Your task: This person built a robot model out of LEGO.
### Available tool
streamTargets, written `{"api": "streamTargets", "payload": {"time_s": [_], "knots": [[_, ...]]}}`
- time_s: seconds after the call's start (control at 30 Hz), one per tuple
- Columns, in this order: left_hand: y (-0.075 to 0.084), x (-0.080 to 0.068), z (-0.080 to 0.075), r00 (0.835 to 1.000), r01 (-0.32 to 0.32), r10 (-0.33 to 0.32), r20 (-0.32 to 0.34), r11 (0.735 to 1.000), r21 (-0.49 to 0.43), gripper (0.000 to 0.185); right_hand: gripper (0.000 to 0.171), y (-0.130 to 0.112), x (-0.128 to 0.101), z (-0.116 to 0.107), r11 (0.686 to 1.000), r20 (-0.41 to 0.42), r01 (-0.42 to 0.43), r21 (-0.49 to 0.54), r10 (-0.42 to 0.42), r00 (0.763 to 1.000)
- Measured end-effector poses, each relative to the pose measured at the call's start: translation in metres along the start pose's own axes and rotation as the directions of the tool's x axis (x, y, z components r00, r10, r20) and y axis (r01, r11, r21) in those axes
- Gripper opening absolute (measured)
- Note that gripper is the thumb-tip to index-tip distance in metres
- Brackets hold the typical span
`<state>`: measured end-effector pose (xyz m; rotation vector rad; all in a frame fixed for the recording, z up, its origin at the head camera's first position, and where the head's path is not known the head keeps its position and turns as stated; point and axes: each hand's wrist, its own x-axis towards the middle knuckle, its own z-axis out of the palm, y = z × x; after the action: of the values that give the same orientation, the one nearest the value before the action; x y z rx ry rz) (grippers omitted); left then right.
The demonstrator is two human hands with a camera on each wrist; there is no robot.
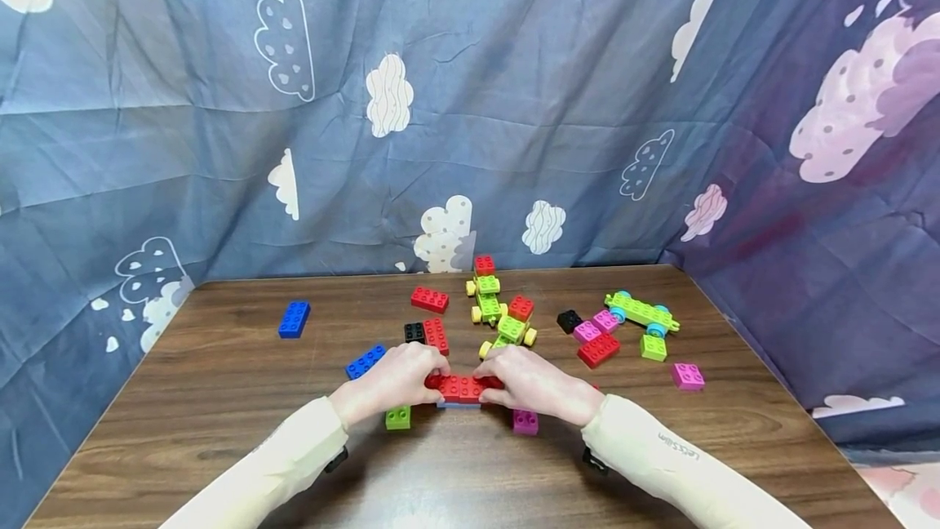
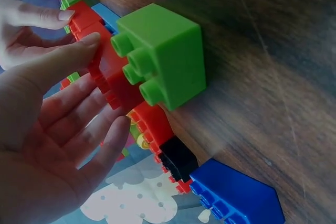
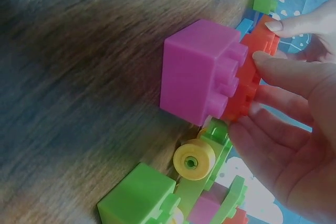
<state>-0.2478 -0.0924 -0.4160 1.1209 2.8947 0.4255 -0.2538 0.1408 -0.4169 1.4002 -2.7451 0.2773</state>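
Two hands meet over one long red brick [image 1: 463,387] at the near middle of a brown wooden desk [image 1: 220,398]. The left hand [image 1: 392,380] curls its fingers [image 2: 79,51] over the brick's left end. The right hand [image 1: 532,384] does the same at the right end, with its fingertips [image 3: 270,59] on the studs. The red brick appears to sit on a light blue piece [image 1: 458,405], only a thin edge of which shows below it.

Just beside the left hand, toward the person, stands a small green block [image 1: 398,417]. Beyond that hand lie a blue brick [image 1: 365,361] and a black block [image 1: 414,332]. Just beside the right hand, toward the person, stands a small magenta block [image 1: 525,421]. Beyond the right hand is a green wheeled piece with yellow wheels [image 1: 508,333].

Judged from this grip, the step looks like seating the red brick onto the piece beneath. To do it well, both hands should press straight down with even force, keeping the studs lined up so neither end tilts. The two small blocks sit very near the wrists, so the sleeves could nudge them.
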Motion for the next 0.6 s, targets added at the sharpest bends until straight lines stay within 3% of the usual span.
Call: {"api": "streamTargets", "payload": {"time_s": [0.37,0.6], "knots": [[-0.0009,-0.0035,0.0027,0.999,-0.03,0.031,-0.02,0.999,0.017,0.026,0.019,-0.0041,0.0004,0.0002,1.0,0.006,0.003,0.005,-0.003,1.0],[-0.0013,0.0,0.0003,0.996,-0.087,0.087,-0.014,0.996,0.014,0.024,0.02,-0.0016,0.0001,-0.0001,1.0,0.001,0.006,0.009,-0.006,1.0]]}}
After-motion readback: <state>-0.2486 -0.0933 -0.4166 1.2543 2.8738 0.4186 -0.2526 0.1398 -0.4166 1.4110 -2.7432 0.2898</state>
